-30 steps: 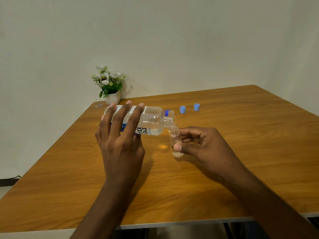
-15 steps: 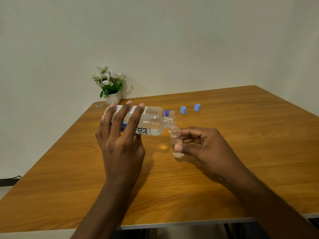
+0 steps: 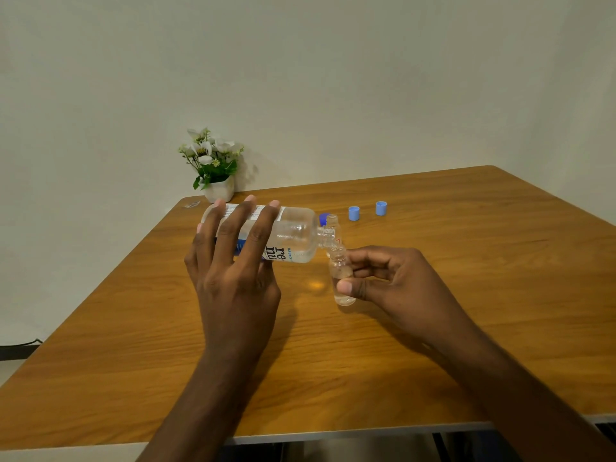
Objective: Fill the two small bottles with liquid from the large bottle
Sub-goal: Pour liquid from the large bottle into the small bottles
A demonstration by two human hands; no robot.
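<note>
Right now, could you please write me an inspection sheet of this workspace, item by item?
Surface: wooden table; no spill seen.
Job's things: large bottle tipped nearly flat, mouth at the mouth of the held small bottle, which seems to hold a little liquid at its bottom; second small bottle stands uncapped behind them.
Clutter: light blue cap, second light blue cap, dark blue cap, flower pot, small clear scrap.
Grippers: left hand holds the large bottle; right hand pinches the held small bottle.
Cables: what looks like a dark cable, low at left.
Surroundings: plain wall.
</note>
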